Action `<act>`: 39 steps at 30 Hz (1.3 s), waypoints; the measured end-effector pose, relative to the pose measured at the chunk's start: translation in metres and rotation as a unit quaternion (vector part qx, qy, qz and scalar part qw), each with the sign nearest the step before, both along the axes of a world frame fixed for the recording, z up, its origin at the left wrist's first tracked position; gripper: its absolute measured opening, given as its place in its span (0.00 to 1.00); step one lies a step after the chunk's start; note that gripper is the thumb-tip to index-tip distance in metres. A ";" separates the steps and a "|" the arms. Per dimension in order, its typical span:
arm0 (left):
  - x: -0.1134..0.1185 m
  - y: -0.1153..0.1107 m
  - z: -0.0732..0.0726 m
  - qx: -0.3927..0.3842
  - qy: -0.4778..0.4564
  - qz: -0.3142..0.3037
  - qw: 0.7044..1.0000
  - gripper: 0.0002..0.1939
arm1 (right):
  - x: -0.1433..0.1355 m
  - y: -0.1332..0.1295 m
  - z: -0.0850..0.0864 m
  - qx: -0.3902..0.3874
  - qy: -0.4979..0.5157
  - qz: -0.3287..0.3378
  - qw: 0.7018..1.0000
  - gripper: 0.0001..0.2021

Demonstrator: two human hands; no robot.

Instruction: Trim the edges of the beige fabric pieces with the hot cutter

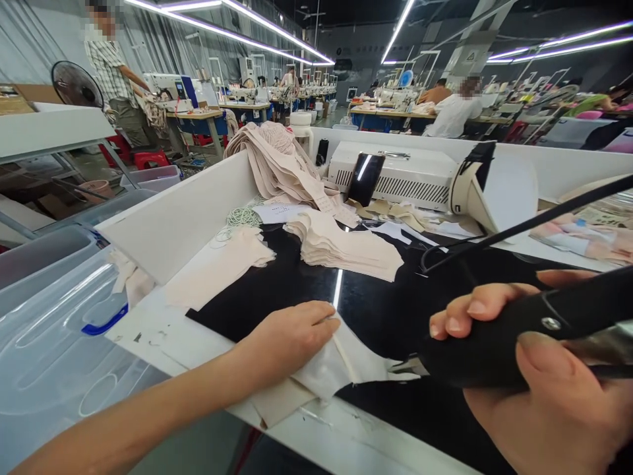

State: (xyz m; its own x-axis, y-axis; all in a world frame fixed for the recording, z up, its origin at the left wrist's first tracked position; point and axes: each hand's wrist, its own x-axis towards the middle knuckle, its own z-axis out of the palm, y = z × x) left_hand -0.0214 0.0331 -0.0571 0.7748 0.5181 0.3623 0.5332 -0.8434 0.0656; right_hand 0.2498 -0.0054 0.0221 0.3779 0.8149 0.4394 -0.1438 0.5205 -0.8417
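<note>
My left hand [291, 343] pinches the edge of a pale fabric piece [363, 359] with thumb and fingers near the front of the black work surface [277, 290]. A narrow strip runs along that piece. My right hand [554, 396] is wrapped round a thick black hand-held power tool [475, 349], whose exact kind I cannot tell. Its pointed metal tip [413, 366] touches or nearly touches the right end of the fabric. Beyond my left hand lies a layered stack of cut fabric pieces [351, 244]. Another flat pile of pale fabric [220, 267] is at the left.
A large fabric bundle [281, 158] and green string [242, 218] lie at the back left. A phone [366, 178] leans on a white vented machine [395, 171]. A black cable [519, 227] crosses the right side. Clear plastic bins [54, 336] stand left; people work at sewing machines beyond.
</note>
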 end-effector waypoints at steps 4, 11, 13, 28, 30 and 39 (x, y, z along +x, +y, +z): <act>-0.001 -0.001 -0.002 0.015 -0.025 -0.009 1.000 0.12 | -0.022 0.021 0.000 0.062 0.025 -0.042 0.997 0.25; -0.001 0.000 -0.004 -0.003 0.001 -0.015 1.000 0.15 | -0.056 0.062 -0.003 0.094 0.025 -0.017 0.995 0.25; 0.000 0.000 -0.001 -0.011 0.011 -0.014 1.000 0.14 | -0.061 0.069 -0.005 0.093 0.028 -0.011 0.995 0.28; 0.000 -0.002 -0.001 -0.015 -0.001 -0.015 1.000 0.13 | -0.068 0.075 -0.018 0.114 -0.002 0.003 0.994 0.27; 0.000 -0.002 0.000 -0.010 0.001 -0.015 1.000 0.13 | -0.069 0.074 -0.019 0.115 -0.003 0.003 0.993 0.27; 0.000 -0.003 0.004 -0.004 0.005 -0.009 1.000 0.13 | -0.064 0.069 -0.017 0.109 0.004 -0.002 0.994 0.24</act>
State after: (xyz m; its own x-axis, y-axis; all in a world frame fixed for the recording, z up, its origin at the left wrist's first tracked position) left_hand -0.0216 0.0306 -0.0535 0.7880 0.5063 0.3503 0.5184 -0.8526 0.0663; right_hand 0.1854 0.0633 0.0050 0.3855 0.6997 0.6015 -0.1478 0.6903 -0.7083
